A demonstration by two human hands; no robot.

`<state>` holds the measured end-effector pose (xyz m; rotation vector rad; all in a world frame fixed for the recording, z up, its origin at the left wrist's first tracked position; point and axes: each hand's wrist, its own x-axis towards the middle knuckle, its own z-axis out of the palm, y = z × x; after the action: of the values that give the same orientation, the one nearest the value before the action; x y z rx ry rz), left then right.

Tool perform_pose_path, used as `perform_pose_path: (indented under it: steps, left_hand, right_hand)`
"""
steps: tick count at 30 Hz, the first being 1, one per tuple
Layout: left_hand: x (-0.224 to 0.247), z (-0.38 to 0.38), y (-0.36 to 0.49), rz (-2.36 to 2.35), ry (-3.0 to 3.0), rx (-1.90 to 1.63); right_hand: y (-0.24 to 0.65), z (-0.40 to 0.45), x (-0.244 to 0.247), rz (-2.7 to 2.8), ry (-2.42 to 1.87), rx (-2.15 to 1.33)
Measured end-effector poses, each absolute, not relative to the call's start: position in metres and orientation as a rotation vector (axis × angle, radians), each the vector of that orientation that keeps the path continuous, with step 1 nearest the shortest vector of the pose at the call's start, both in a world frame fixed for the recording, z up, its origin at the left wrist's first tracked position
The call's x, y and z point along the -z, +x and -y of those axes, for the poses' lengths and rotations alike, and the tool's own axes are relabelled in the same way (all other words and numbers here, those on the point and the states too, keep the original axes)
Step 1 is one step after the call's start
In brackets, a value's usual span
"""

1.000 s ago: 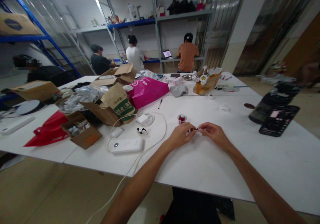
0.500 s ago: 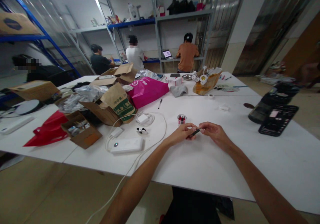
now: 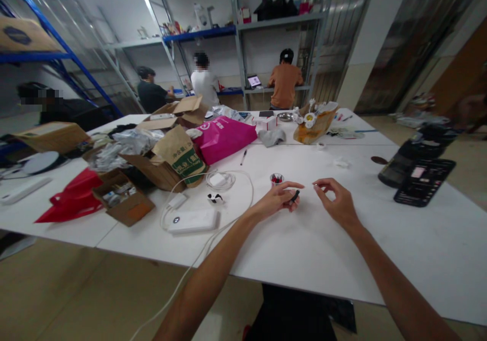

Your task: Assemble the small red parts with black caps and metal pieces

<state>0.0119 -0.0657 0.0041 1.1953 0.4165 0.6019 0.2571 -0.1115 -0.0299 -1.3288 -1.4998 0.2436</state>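
My left hand [image 3: 277, 200] is closed around a small dark stick-like object [image 3: 294, 196], its index finger stretched out above it. The object's exact kind is too small to make out. A short way to the right, my right hand [image 3: 338, 201] pinches thumb and index finger together on something tiny and pale at the fingertips, which I cannot name. The two hands are apart, both just above the white table [image 3: 304, 249]. Right behind my left hand stands a small clear cup [image 3: 277, 178] with red and black pieces in it.
Left of my hands lie a white power bank [image 3: 194, 221], a coiled white cable [image 3: 228, 182] and a pen [image 3: 243, 157]. Boxes and a magenta bag [image 3: 226, 140] crowd the left side. A phone [image 3: 424, 182] leans at right. Several people sit at the shelves behind.
My hands have moved apart; before, both were at the dark object. It stays in my left hand, now turned more upright, while my right hand has drawn back to the right.
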Motion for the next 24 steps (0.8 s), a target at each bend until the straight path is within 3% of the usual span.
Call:
perform_pose_path:
  steps: [16,24]
  left_hand:
    - [0.009,0.063,0.003,-0.819,2.409,-0.37]
    - [0.004,0.06,-0.007,-0.961,2.589,-0.31]
  right_hand:
    - [0.279,0.1,0.064,1.889,-1.51,-0.207]
    - [0.279,0.102,0.064,1.907,-1.548,-0.179]
